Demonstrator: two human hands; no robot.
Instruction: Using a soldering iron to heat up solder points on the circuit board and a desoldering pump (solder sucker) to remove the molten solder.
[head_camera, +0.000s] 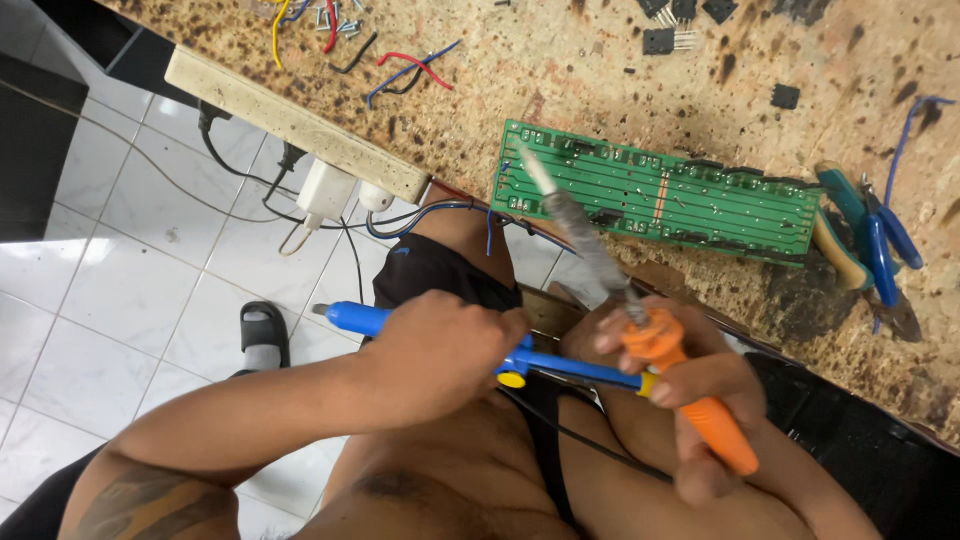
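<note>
Over my lap, below the bench edge, my right hand (700, 400) grips the iron (640, 310) by its orange plastic handle (light, rigid; metal barrel best left untouched). My left hand (440, 350) closes round the pump (530, 362), smooth blue tube, light. Green board (655, 195), thin and brittle, lies on the bench (600, 80).

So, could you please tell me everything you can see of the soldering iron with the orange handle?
The soldering iron has an orange plastic-looking handle with a flared collar and a long grey, discoloured metal shaft ending in a pale tip. The right hand grips the handle, the shaft slanting up and left so the tip lies over the left end of the green circuit board; whether they touch is unclear. The blue desoldering pump in the left hand meets its collar.
</note>
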